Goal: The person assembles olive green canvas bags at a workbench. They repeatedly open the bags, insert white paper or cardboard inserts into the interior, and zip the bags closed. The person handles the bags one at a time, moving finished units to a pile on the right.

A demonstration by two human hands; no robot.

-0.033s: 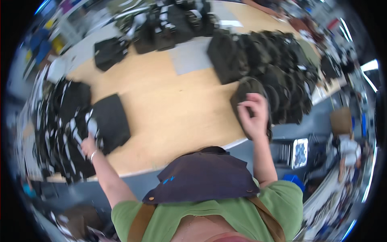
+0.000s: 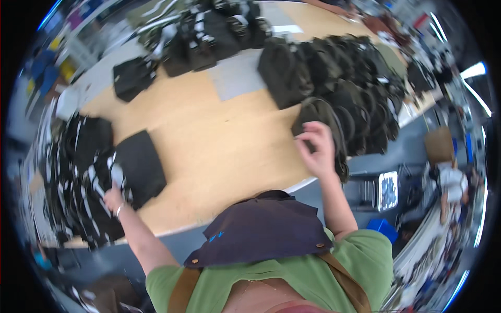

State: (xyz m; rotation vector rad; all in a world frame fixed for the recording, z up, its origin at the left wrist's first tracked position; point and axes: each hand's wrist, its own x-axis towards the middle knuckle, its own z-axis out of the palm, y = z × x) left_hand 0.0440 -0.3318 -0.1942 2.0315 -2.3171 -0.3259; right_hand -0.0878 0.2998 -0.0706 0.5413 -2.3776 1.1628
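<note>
At the left of the table lies a black fabric bag (image 2: pixel 142 166) with a pale white part, at the edge of a row of similar dark bags (image 2: pixel 78 182). My left hand (image 2: pixel 113 199) is closed on that white part; blur hides the fingertips. Toward the right, my right hand (image 2: pixel 319 151) hovers at the front of a dark olive bag (image 2: pixel 315 110), its fingers bent and apart from the thumb. Nothing shows between them. Whether the right hand touches the bag, I cannot tell. Packed rows of dark bags (image 2: pixel 360 112) stand behind and beside it.
A wooden tabletop (image 2: pixel 219 146) spans the middle, with a grey sheet (image 2: pixel 237 78) on it. More dark bags (image 2: pixel 214 41) stand at the far side, near a lone bag (image 2: pixel 134 78). Another person's arm (image 2: pixel 334 8) reaches in at the far edge. A chair (image 2: pixel 373 190) stands at right.
The whole view has shifted slightly, so the bags at right appear a little farther left. Both hands keep the same places beside their bags.
</note>
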